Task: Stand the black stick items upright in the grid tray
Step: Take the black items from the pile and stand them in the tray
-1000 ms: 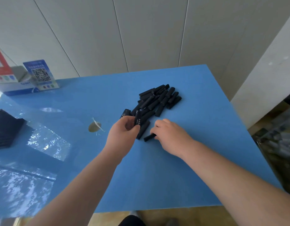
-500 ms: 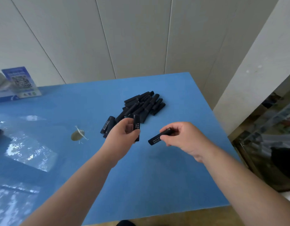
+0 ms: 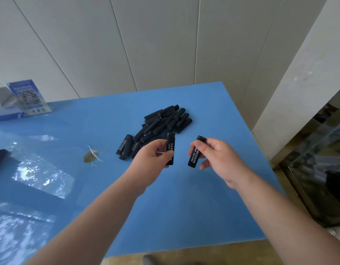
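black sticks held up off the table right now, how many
2. One black printed stick is pinched in the left hand, one in the right hand; more could be hidden in the left palm.

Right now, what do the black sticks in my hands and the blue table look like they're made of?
Black sticks: likely matte plastic, dull surface with crisp white printing. Blue table: blue top under a glossy, glass-like layer, since it mirrors bright window reflections on the left.
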`<action>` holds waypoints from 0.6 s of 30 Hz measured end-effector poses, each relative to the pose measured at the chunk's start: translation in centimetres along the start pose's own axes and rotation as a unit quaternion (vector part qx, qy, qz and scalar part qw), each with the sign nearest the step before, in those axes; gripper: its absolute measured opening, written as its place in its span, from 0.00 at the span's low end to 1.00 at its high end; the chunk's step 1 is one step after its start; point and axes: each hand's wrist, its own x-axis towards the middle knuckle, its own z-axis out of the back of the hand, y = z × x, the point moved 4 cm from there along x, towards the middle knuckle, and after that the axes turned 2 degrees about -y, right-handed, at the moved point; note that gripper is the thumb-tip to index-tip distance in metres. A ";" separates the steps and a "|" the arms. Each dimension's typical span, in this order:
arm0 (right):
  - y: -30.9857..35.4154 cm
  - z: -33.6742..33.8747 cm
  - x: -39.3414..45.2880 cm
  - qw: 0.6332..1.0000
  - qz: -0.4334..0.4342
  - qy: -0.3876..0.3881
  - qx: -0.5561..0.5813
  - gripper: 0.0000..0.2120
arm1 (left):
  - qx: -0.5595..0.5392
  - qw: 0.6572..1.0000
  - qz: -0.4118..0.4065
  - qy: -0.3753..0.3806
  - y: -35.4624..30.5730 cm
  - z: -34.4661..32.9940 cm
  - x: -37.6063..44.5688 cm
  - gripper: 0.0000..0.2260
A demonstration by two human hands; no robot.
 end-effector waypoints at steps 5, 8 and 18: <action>-0.1 -3.1 0.8 0.999 -0.010 0.027 0.036 0.08 | -0.019 0.999 0.029 -0.036 0.9 2.3 -1.1 0.06; -0.3 -5.4 1.0 0.998 -0.005 0.067 0.005 0.05 | -0.046 0.996 0.050 -0.055 1.9 4.2 -1.7 0.07; 1.8 -14.9 0.9 0.989 0.023 0.131 -0.065 0.06 | -0.131 0.980 0.062 -0.134 6.0 12.6 -5.7 0.08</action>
